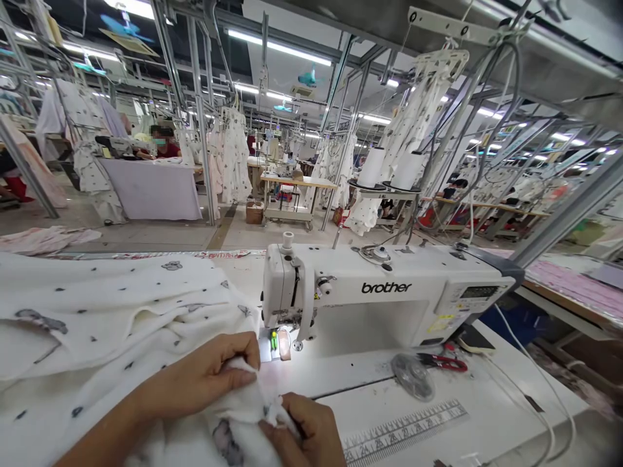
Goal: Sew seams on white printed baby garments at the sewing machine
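Note:
White fleecy fabric (160, 305) with grey animal prints and small dark spots spreads over the left side of the table. My left hand (204, 373) pinches an edge of it between thumb and fingers. Lower and to the right, my right hand (309, 428) grips another part of the same edge, and a short stretch of cloth runs between the two. Just beyond them stands a white sewing machine (384, 285) marked "brother". Its lamp lights the needle area, where a small green and yellow part (274, 340) shows. The fabric in my hands is apart from the needle.
Red-handled snips (442, 363) and a clear round bobbin-like disc (413, 376) lie under the machine's arm. A printed ruler strip (403, 431) runs along the front. A dark phone-like slab (476, 340) and white cables (525, 389) are at right. Thread cones (372, 167) stand behind.

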